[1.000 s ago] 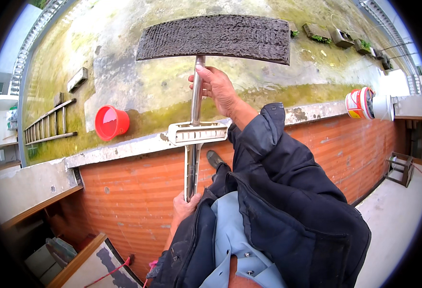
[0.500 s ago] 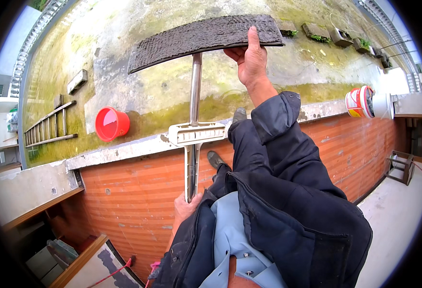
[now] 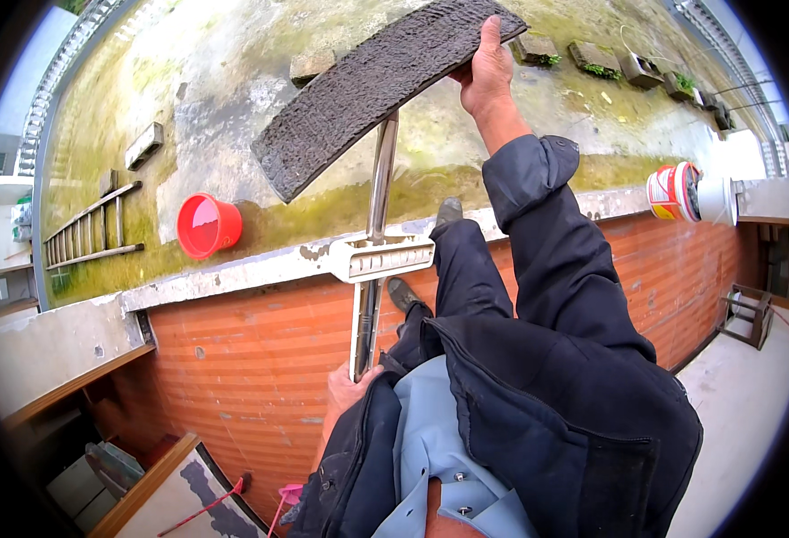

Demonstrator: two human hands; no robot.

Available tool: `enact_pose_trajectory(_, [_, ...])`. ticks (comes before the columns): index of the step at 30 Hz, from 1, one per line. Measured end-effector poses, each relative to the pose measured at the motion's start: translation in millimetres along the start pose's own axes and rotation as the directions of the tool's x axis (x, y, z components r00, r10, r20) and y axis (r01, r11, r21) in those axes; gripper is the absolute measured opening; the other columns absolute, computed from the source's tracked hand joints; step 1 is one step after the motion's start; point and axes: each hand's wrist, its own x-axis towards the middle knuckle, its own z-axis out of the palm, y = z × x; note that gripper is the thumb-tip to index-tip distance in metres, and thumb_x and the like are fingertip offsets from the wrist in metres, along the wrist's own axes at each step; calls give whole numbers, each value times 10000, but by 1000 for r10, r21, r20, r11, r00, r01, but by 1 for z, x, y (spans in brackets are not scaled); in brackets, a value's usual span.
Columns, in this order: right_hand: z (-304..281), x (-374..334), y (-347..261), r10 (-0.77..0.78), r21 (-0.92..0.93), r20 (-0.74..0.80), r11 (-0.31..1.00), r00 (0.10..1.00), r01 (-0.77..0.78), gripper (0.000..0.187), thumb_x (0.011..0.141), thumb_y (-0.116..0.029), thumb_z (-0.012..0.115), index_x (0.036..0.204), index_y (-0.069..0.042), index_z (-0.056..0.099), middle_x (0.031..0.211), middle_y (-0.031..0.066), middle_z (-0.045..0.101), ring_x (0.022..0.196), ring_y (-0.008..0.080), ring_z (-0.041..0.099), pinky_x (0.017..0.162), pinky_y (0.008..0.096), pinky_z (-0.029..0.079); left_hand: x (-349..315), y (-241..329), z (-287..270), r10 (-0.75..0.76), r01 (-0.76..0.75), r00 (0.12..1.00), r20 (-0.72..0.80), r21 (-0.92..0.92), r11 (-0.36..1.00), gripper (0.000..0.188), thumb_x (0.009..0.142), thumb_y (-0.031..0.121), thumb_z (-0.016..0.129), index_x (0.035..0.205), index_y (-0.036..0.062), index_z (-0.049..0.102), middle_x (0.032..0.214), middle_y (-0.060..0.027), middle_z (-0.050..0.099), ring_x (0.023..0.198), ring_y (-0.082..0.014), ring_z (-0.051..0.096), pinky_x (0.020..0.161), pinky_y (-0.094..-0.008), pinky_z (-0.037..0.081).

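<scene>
A flat mop is raised in front of me, its wide dark grey pad point(image 3: 367, 94) tilted with the right end higher. My right hand point(image 3: 488, 76) grips the pad's right end, thumb on the upper face, other fingers partly hidden beneath. From the pad's middle a shiny metal pole point(image 3: 382, 179) runs back toward me, through a white plastic wringer point(image 3: 383, 258) on the pole. My left hand point(image 3: 348, 387) is closed around the lower part of the pole and the wringer's handle, close to my jacket.
A red bucket point(image 3: 224, 229) with liquid stands left on the mossy concrete. A wooden ladder point(image 3: 98, 215) lies farther left; concrete blocks point(image 3: 592, 56) lie far right. White buckets point(image 3: 715, 199) stand at the right on a low ledge point(image 3: 233, 285), which borders the orange tiled floor point(image 3: 251, 359).
The mop pad has turned from nearly level to slanted, its right end rising and left end dropping toward me. My right hand has moved up and right with it; the wringer shifted slightly right.
</scene>
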Motion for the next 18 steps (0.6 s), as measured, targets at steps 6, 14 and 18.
enact_pose_trajectory(6, [2, 51, -5, 212, -214, 131, 960, 968, -181, 516, 988, -552, 435, 1119, -93, 632, 994, 53, 703, 877, 209, 695, 774, 416, 582, -5, 11, -2, 34, -33, 999, -23, 39, 999, 350, 765, 302, 822, 836, -8, 675, 615, -100, 594, 593, -135, 549, 585, -327, 488])
enact_pose_trajectory(14, [18, 62, 11, 301, -247, 199, 936, 933, -249, 487, 971, -566, 473, 1068, -115, 628, 938, 40, 698, 736, 189, 679, 629, 387, 577, -5, 8, 0, 2, -4, 997, -72, -30, 1000, 338, 765, 270, 820, 854, -22, 673, 619, -98, 601, 600, -131, 560, 581, -320, 489])
enact_pose_trajectory(18, [29, 41, 4, 260, -205, 140, 952, 955, -229, 456, 961, -556, 507, 1054, -126, 626, 905, 29, 698, 739, 191, 689, 628, 392, 582, -6, 6, -1, -10, 8, 997, -74, -30, 1000, 348, 762, 273, 826, 860, -24, 673, 617, -102, 600, 601, -126, 557, 580, -319, 488])
